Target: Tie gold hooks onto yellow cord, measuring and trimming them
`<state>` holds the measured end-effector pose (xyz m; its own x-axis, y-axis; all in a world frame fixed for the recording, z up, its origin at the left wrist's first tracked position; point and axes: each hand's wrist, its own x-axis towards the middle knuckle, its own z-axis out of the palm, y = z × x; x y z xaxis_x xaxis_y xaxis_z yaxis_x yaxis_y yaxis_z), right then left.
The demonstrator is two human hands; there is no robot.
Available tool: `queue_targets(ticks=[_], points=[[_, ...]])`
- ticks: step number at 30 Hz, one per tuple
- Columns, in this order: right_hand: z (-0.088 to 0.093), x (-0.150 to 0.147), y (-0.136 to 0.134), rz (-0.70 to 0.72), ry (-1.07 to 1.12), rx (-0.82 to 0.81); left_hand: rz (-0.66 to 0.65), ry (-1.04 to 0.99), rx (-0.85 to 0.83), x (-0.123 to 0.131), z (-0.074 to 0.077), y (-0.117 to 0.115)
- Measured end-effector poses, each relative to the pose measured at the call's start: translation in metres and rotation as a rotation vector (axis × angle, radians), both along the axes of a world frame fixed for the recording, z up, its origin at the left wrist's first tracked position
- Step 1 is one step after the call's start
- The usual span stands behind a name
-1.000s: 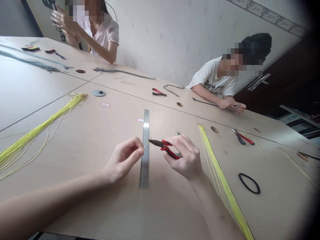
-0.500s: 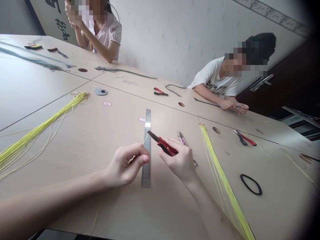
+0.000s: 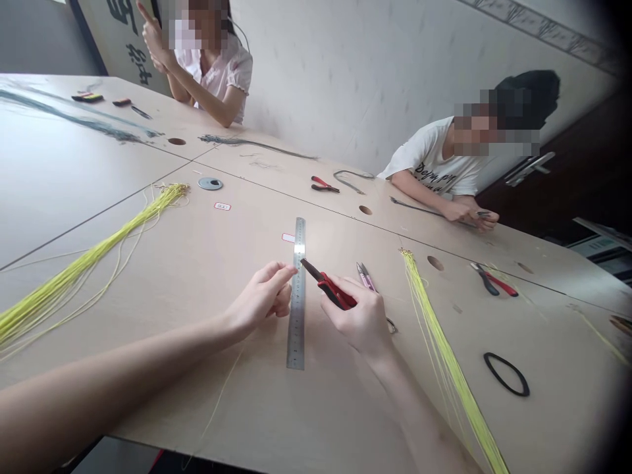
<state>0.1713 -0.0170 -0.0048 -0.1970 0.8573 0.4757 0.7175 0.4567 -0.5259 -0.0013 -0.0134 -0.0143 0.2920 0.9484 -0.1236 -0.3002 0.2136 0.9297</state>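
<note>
My right hand (image 3: 360,313) is wrapped round red-and-black handled pliers (image 3: 337,293), whose dark jaws point up and left above a steel ruler (image 3: 297,329). At the jaw tips sits a tiny end of thin yellow cord, too small to make out well. My left hand (image 3: 266,293) is closed, thumb and forefinger pinched together just left of the jaws. From under it a thin yellow cord (image 3: 224,388) runs down over the table's near edge. Beyond my right hand lie small thread snips (image 3: 365,275), partly hidden by it.
Bundles of yellow cord lie left (image 3: 106,243) and right (image 3: 444,355). Other pliers (image 3: 494,280) and a black ring (image 3: 506,374) are on the right. Across the table (image 3: 197,355) sit two people, one (image 3: 444,168) handling a dark cord, with more pliers (image 3: 324,184) nearby.
My left hand has moved up to the plier tips, its thumb now pointing toward them. The pliers stay in my right hand over the ruler. The view has shifted slightly.
</note>
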Motion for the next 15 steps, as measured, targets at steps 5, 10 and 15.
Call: queue_targets(ticks=[5,10,15], points=[[-0.002,-0.001,0.0,0.023,-0.044,0.005,-0.084,-0.029,-0.11,-0.001,0.009,-0.004],[0.004,0.001,-0.001,0.022,-0.083,-0.019,-0.042,0.059,-0.108,0.0,0.009,-0.003],[0.001,0.043,0.026,-0.338,-0.141,-0.006,-0.04,0.166,-0.067,0.0,0.002,-0.005]])
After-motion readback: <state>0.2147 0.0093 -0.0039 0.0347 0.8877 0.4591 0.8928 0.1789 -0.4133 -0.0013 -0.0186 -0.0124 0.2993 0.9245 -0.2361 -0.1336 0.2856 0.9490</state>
